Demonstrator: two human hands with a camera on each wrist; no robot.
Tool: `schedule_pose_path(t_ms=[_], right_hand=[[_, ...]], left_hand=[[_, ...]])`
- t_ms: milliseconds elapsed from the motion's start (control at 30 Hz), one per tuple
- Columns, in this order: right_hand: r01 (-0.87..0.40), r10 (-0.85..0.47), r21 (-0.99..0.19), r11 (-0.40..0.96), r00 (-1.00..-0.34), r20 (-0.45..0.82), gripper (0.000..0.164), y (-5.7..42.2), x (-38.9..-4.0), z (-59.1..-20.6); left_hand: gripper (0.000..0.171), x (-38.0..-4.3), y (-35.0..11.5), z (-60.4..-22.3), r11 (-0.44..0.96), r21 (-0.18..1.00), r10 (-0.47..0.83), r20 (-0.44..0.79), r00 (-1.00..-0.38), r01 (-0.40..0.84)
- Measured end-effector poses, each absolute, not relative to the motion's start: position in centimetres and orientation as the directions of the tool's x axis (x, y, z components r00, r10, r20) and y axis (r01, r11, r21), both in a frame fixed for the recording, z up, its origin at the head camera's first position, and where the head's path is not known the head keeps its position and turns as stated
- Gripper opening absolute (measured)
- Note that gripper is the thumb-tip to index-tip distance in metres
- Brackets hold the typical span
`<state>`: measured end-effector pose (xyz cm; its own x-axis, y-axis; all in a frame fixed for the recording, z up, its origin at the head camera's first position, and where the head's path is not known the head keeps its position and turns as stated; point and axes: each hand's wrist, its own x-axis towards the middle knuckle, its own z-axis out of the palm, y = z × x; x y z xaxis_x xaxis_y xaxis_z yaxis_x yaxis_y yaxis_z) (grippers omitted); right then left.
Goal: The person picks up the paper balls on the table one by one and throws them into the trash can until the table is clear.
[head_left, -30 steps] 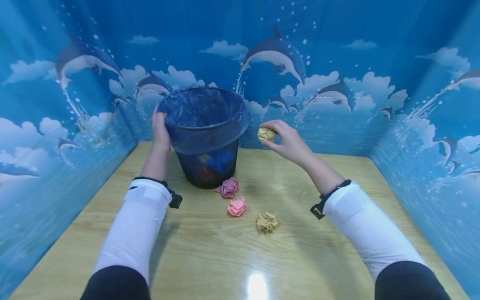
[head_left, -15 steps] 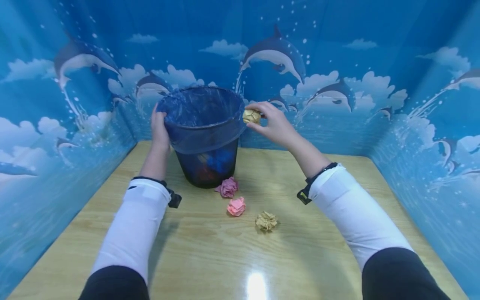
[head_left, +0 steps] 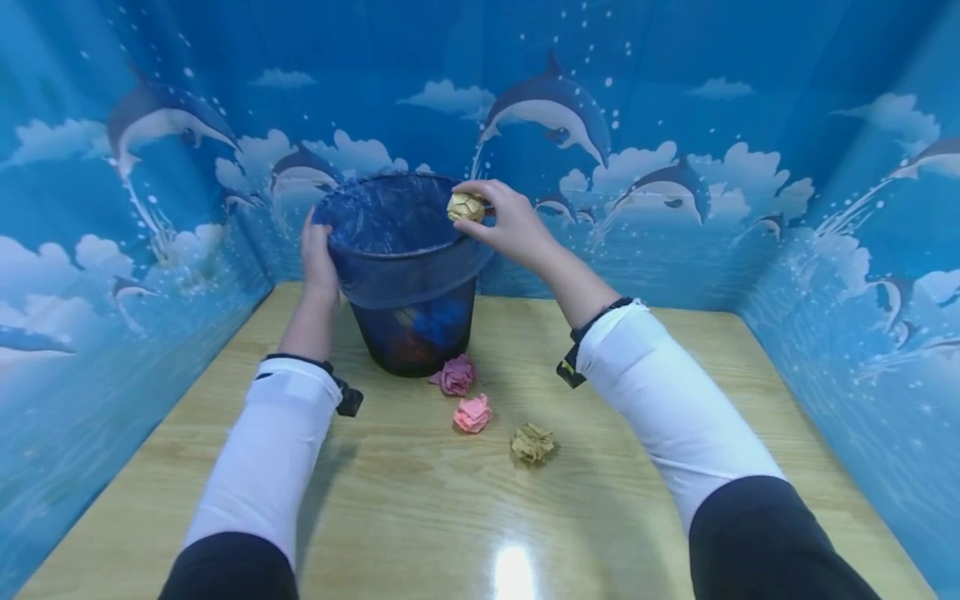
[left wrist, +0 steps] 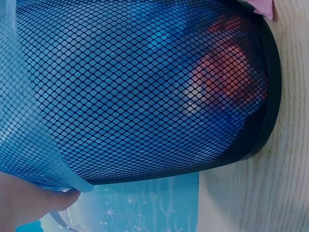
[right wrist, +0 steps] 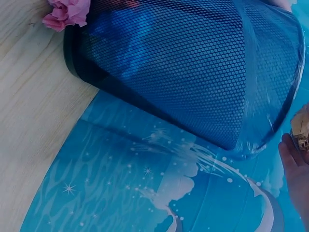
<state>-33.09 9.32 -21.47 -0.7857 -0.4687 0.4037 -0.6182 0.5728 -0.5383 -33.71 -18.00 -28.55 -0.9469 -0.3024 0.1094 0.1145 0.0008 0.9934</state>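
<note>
A black mesh trash can (head_left: 416,333) with a blue plastic liner (head_left: 405,279) folded over its rim stands at the back of the table. Against its left side, just below the rim, my left hand (head_left: 320,262) grips the can and liner; most of its fingers are hidden. Between thumb and fingers my right hand (head_left: 513,225) pinches a crumpled yellow paper ball (head_left: 466,207) over the can's right rim. Also on the table lie a purple paper ball (head_left: 456,375) near the can's base, a pink paper ball (head_left: 472,413) and another yellow paper ball (head_left: 533,443).
The wooden table (head_left: 420,517) is enclosed by blue dolphin-print sheeting (head_left: 645,100) at the back and both sides. Through the mesh, blurred red and blue contents (left wrist: 224,75) show low inside the can.
My right hand has moved left and up with the yellow paper ball, from beside the can to above its right rim. The left hand and the balls on the table stay put.
</note>
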Motion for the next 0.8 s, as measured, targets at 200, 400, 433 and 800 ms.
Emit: schedule_pose_path(t_ms=[200,400,433,800], right_hand=[[-0.596,-0.474,-0.510,0.620,-0.803,0.362,0.049,8.0,-33.5,-21.3],[-0.558,-0.447,-0.515,0.651,-0.830,0.335,0.048,7.0,-33.6,-21.4],[-0.551,-0.441,-0.514,0.657,-0.835,0.330,0.048,6.9,-33.6,-21.4],[-0.504,-0.447,-0.494,0.709,-0.862,0.240,0.050,5.7,-33.7,-21.3]], left_hand=[[0.060,-33.8,-18.0,-28.5,0.008,0.994,-0.304,0.106,-0.947,0.108],[0.061,-33.7,-18.0,-28.5,0.007,0.995,-0.311,0.096,-0.946,0.098],[0.061,-33.7,-18.1,-28.4,0.007,0.995,-0.311,0.097,-0.945,0.099],[0.060,-33.7,-18.0,-28.4,0.020,0.995,-0.308,0.096,-0.947,0.094]])
